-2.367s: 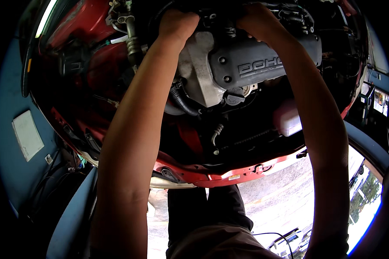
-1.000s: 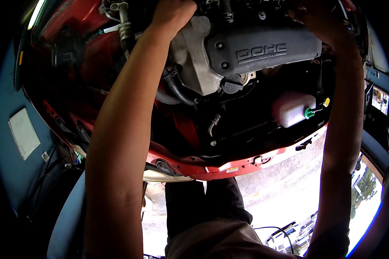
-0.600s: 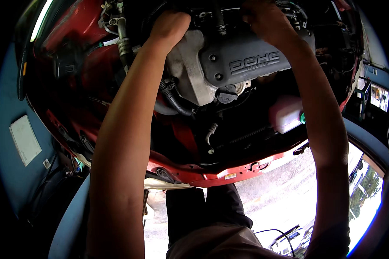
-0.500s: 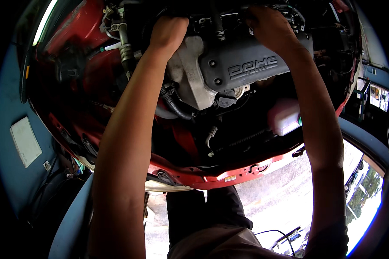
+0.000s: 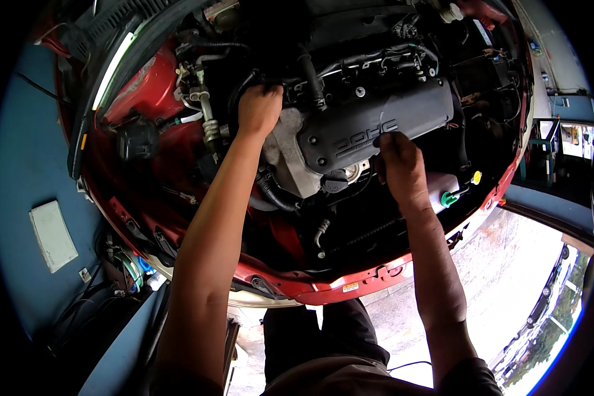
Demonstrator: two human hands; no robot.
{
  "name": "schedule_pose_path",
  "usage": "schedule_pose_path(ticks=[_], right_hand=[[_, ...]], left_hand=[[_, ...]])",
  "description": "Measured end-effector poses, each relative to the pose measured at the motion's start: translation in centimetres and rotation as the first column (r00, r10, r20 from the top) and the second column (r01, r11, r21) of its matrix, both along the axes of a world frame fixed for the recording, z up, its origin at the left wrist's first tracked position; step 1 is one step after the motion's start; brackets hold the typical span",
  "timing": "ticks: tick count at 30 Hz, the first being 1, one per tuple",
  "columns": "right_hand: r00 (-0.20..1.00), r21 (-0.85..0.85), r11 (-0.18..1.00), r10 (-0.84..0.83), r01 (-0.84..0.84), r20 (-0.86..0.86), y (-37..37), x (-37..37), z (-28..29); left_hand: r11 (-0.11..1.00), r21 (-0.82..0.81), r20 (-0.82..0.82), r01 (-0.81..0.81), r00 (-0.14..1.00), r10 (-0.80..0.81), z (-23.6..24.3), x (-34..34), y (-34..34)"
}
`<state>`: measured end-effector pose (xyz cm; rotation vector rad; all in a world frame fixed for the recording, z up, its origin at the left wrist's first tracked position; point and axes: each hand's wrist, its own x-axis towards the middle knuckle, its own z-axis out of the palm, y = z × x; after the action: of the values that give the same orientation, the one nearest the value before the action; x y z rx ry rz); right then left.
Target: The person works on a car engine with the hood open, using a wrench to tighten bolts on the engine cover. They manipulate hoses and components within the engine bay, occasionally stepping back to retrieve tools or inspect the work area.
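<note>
I am leaning over an open engine bay with a black engine cover (image 5: 416, 105) and a grey metal housing (image 5: 284, 158) at its left end. My left hand (image 5: 261, 109) is closed at the rear of the grey housing, beside black hoses (image 5: 244, 86); what its fingers grip is hidden. My right hand (image 5: 400, 165) has curled fingers over the front edge of the black cover; what, if anything, they hold I cannot make out. A black filler cap (image 5: 333, 179) sits a little left of it, and a translucent reservoir (image 5: 442, 185) with a green fitting lies just behind my right wrist.
The red front body edge (image 5: 330, 290) runs across below the engine. A pipe (image 5: 208, 119) and a raised black hood edge with a lit strip (image 5: 112, 69) are on the left. A blue wall (image 5: 26, 165) holds a white panel (image 5: 53, 235). Shelving (image 5: 544, 152) stands at right.
My right hand has come down and toward me from the engine's rear onto the front of the cover. My left hand stays at the rear. The view has shifted, showing more of the engine's back.
</note>
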<state>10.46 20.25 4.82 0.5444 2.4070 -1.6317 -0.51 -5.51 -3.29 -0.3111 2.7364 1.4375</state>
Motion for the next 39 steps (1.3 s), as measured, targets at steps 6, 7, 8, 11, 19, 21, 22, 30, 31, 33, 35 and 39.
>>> schedule_pose_path(ticks=[6, 7, 8, 11, 19, 21, 22, 30, 31, 33, 35, 39], right_hand=[[0.998, -0.107, 0.994, 0.041, -0.035, 0.056, -0.6, 2.4, 1.0], [0.997, -0.082, 0.994, 0.074, -0.074, -0.009, -0.9, 2.2, 0.8], [0.992, -0.049, 0.993, 0.103, -0.107, -0.072, -1.2, 2.0, 0.8], [0.991, -0.131, 0.985, 0.121, -0.113, 0.053, -2.8, 1.6, 1.9], [0.987, -0.333, 0.943, 0.047, 0.007, 0.155, -4.6, 0.6, 0.0], [0.982, -0.289, 0.957, 0.042, 0.014, 0.185, -4.7, 0.6, -0.5], [0.979, -0.298, 0.955, 0.044, 0.017, 0.198, -4.8, 0.4, -0.6], [0.984, -0.356, 0.934, 0.025, 0.041, 0.177, -5.5, -0.6, -1.2], [0.983, -0.362, 0.931, 0.023, 0.045, 0.181, -5.4, -0.7, -1.3], [0.98, -0.362, 0.929, -0.002, 0.076, 0.201, -5.3, -0.8, -1.6], [0.974, -0.377, 0.922, -0.001, 0.088, 0.226, -5.3, -1.1, -1.4], [0.967, -0.374, 0.922, -0.005, 0.104, 0.256, -5.3, -1.5, -0.5]], left_hand=[[0.96, -0.279, -0.218, 0.029, 0.972, -0.093, 5.2, 2.4, 3.2], [0.913, -0.405, -0.326, 0.053, 0.924, -0.199, 5.1, 1.3, 2.8], [0.851, -0.522, -0.412, 0.062, 0.855, -0.315, 4.5, 0.2, 2.6], [0.723, -0.671, -0.138, 0.162, 0.931, -0.337, 2.1, -0.8, 2.8], [0.925, -0.379, -0.352, 0.044, 0.917, -0.188, -0.3, -1.7, 1.9], [0.926, -0.373, -0.368, 0.057, 0.907, -0.205, -0.6, -1.2, 2.2], [0.929, -0.365, -0.367, 0.06, 0.908, -0.203, -0.5, -1.1, 2.2], [0.862, -0.505, -0.435, -0.043, 0.875, -0.212, 0.4, -0.4, 2.5], [0.825, -0.557, -0.446, -0.098, 0.873, -0.196, 0.7, -0.1, 3.1], [0.747, -0.658, -0.323, -0.095, 0.932, -0.167, 1.3, 0.0, 4.1], [0.702, -0.706, -0.275, -0.092, 0.949, -0.153, 1.3, -0.4, 4.1], [0.819, -0.568, -0.334, -0.081, 0.932, -0.14, 0.9, -0.4, 3.0]])
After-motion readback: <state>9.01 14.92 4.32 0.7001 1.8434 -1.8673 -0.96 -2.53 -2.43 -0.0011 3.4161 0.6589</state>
